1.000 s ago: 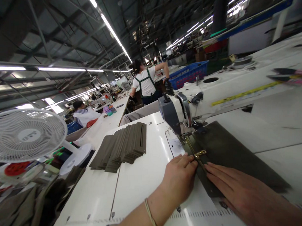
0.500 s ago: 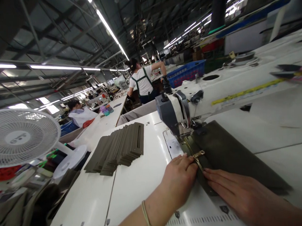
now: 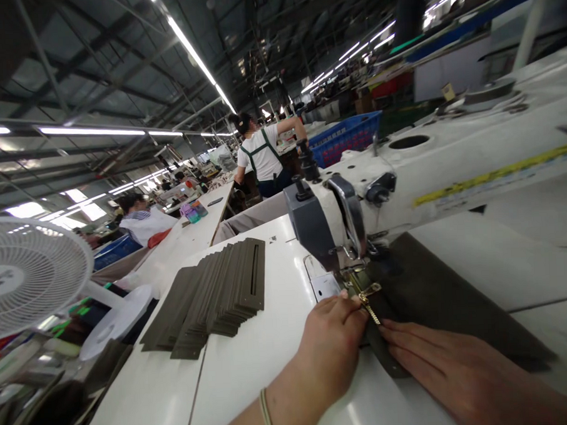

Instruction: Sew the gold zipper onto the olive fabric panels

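An olive-green fabric panel (image 3: 447, 293) lies under the head of a sewing machine (image 3: 330, 217). A brass-toothed zipper (image 3: 371, 310) runs along its left edge to the presser foot, its metal pull (image 3: 372, 289) lying just in front of the foot. My left hand (image 3: 333, 339) is closed at the zipper's left side, fingers bent and pressed together on its edge; the fingertips are partly hidden. Flat on the panel right of the zipper lies my right hand (image 3: 440, 356), fingers stretched out and close together.
A fanned stack of olive pieces with slots (image 3: 216, 297) sits left on the white table (image 3: 243, 371). A white fan (image 3: 37, 273) stands at the far left. A yellow tape measure (image 3: 493, 173) runs along the machine arm. Beyond are a person in a white shirt (image 3: 262, 154) and a blue crate (image 3: 346, 138).
My view has shifted slightly, so the fan and stack sit further left and lower. Both hands keep their places at the zipper, and the pull appears slightly nearer the presser foot.
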Motion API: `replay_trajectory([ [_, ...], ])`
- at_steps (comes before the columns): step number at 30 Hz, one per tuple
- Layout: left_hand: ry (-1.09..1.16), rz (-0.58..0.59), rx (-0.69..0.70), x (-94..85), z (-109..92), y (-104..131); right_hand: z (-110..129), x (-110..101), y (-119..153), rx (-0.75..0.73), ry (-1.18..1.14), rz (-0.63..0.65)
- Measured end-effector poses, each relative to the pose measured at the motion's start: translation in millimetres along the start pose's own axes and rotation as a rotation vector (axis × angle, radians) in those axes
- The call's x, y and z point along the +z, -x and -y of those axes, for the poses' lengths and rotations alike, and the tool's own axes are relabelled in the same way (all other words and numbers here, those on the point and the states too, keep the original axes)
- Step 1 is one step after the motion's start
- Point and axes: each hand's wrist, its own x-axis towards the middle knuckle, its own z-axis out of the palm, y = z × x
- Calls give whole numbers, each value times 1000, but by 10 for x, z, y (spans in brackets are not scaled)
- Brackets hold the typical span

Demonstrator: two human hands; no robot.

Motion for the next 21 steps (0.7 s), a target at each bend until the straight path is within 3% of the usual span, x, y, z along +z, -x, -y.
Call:
replay_trajectory([
  [5,-23,-23,-21,45,59,-41,-87,62,-75,-1,13,-19],
  [12,-6,126,-105,61,109,-32,-106,104,-68,-30,5,-77],
  [15,-5,179,-117,51,98,-32,-199,-16,-82,-2,-144,80],
  [18,-33,222,-121,32,65,-43,-394,-42,-148,186,-352,275],
  [21,-63,245,-122,7,21,-52,-589,142,-231,416,-315,291],
])
